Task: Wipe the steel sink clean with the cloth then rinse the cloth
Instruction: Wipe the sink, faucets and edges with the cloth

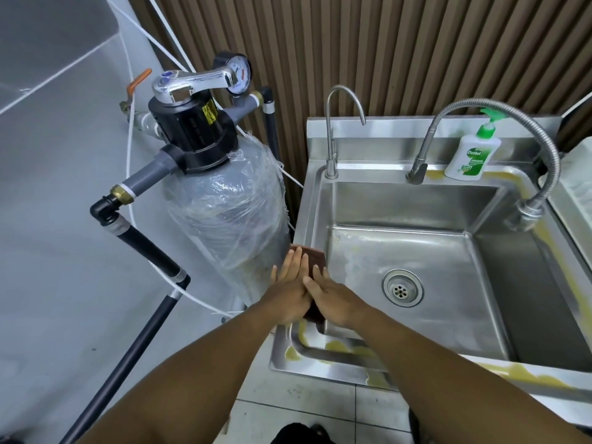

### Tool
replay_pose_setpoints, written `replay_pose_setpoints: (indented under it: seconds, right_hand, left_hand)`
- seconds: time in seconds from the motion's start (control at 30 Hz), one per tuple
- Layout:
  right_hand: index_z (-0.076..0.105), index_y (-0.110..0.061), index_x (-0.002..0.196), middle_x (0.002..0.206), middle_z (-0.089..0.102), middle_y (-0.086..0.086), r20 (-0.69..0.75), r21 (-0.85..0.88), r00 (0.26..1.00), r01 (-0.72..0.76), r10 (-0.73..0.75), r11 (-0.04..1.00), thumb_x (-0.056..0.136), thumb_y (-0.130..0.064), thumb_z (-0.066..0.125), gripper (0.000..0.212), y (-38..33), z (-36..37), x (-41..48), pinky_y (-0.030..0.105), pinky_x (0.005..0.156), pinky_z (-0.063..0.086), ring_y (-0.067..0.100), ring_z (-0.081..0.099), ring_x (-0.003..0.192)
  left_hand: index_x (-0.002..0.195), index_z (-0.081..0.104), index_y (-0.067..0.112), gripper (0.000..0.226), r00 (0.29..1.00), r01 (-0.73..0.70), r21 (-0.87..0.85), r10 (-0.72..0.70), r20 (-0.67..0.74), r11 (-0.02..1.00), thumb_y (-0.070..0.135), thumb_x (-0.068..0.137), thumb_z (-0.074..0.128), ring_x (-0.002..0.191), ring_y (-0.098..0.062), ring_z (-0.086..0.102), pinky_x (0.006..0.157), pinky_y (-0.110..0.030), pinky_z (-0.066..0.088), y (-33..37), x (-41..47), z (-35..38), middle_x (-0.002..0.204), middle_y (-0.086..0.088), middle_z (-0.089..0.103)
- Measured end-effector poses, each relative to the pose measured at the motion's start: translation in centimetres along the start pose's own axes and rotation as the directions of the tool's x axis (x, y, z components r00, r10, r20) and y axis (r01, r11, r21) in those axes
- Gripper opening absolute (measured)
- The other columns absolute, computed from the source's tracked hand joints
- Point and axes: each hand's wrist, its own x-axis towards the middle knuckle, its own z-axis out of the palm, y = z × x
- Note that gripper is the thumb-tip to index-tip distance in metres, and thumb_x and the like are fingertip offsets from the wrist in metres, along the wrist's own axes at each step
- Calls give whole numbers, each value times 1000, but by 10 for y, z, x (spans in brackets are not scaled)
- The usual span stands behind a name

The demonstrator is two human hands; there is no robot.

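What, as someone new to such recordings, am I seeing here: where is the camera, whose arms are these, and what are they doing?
There is no machine here. This is one picture from a camera worn on a person's head, looking down at their own bare arms. The left hand and right hand lie flat, fingers straight, pressing a brown cloth on the left rim of a steel sink. Yellowish smears run along the rim. At the back stand a thin tap, a flexible tap and a soap bottle. A drain sits in the basin floor. The wrapped grey tank beside the sink looks like plumbing gear.
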Motion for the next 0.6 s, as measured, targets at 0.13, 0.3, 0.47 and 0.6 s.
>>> replay_pose_setpoints:
  seconds: [0.13,0.3,0.47,0.6]
  right_hand:
    - [0,-30,160,168,-6,0,26,-30,1000,0,0,1000,101,-65,16,71,6,13,-8,33,114,30,24,28,149]
    - [-2,-29,160,167,-11,1,78,-110,997,15,-6,994,102,-62,16,69,9,25,-23,35,119,23,25,25,150]
    - [-4,-32,159,167,-10,-1,128,-200,992,34,-8,979,100,-65,15,70,14,33,-36,37,119,25,25,27,149]
    - [-3,-33,159,168,-8,-2,166,-295,986,63,-14,954,99,-67,13,71,18,37,-45,38,118,28,26,30,148]
  left_hand:
    - [157,-19,13,69,999,-20,-45,21,27,999,38,107,22,145,-14,-36,122,-47,-15,-6,-21,6,161,-1,-34]
    - [156,-21,14,71,1000,-6,-38,7,18,999,42,107,22,144,-17,-38,122,-48,-14,-8,-48,24,159,-2,-38]
    - [156,-20,13,72,1000,18,-11,-18,-1,1000,45,107,21,145,-19,-36,122,-50,-12,-4,-69,37,159,-4,-37]
    - [156,-19,13,71,999,39,9,-39,-28,999,46,107,19,144,-20,-37,122,-50,-12,-2,-85,48,154,-3,-40]
